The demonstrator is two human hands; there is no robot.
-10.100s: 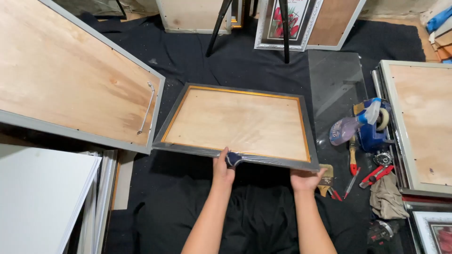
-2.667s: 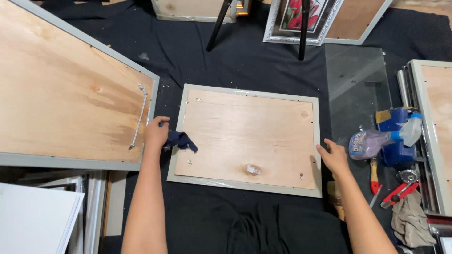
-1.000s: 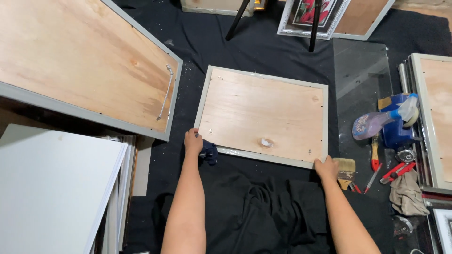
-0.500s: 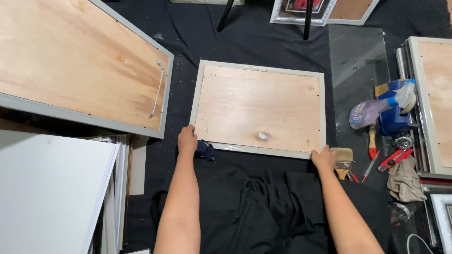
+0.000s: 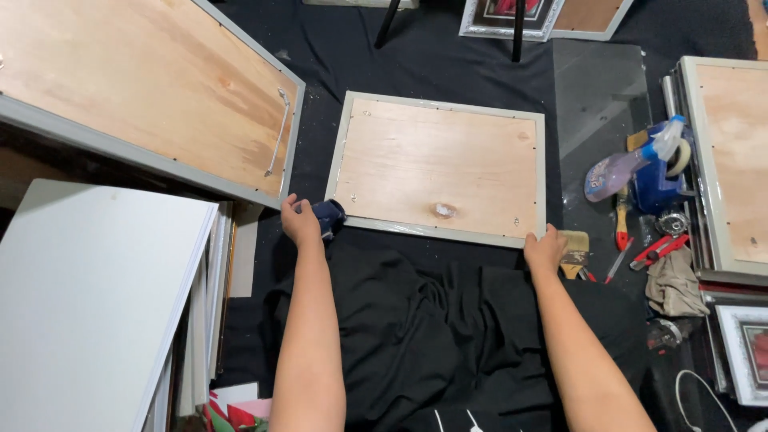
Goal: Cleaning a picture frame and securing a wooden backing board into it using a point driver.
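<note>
A grey-framed picture frame with plywood backing [image 5: 442,166] lies face down on the black floor cloth [image 5: 416,320]. My left hand [image 5: 301,220] clutches a dark blue rag [image 5: 328,216] at its near-left corner; my right hand [image 5: 545,248] grips the near-right corner, beside a wooden-handled paintbrush [image 5: 573,252].

Far left: a large frame [image 5: 152,88] lying face down, plywood back up, a wire handle [image 5: 278,132] near its right edge. Near left: a stack of white boards [image 5: 88,296]. Right: a glass sheet [image 5: 600,96] on the black cloth [image 5: 448,336], a blue spray bottle [image 5: 640,164], a paintbrush [image 5: 574,252], red-handled tools [image 5: 660,250], a crumpled beige rag [image 5: 674,280], another face-down frame [image 5: 732,160].
</note>
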